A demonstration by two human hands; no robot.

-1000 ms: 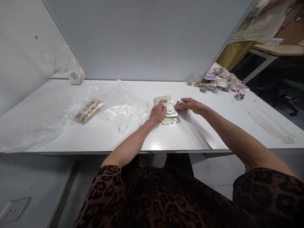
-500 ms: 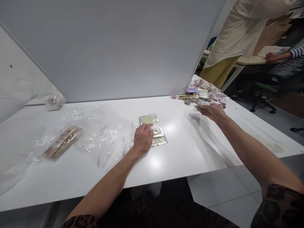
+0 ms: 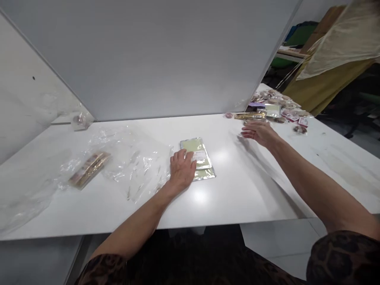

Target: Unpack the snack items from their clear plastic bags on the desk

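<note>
My left hand [image 3: 182, 168] lies flat with its fingers spread, resting on the left side of two overlapping pale green, silver-edged pouches [image 3: 194, 145]. A white label with print shows on the upper pouch, and the lower one sticks out toward me. My right hand [image 3: 259, 132] hovers over the table at the near edge of a pile of small clear-wrapped packets [image 3: 274, 109]. Its fingers are apart, and I see nothing held in them. A small brown packet [image 3: 299, 129] lies just right of that hand, below the pile.
Crumpled clear plastic [image 3: 142, 158] spreads over the left half of the white table [image 3: 231, 202]. On it lies a bundle of brownish, gold-edged packets [image 3: 90, 168]. A small clear packet [image 3: 80, 120] sits at the back left corner. A grey panel [image 3: 166, 59] stands behind; a person's clothing [image 3: 332, 75] shows beyond.
My right hand has loosened its pinch, and the small clear-wrapped packet is no longer seen in its fingers. My left hand stays on the pouches. The view has shifted, so the pile appears farther right.
</note>
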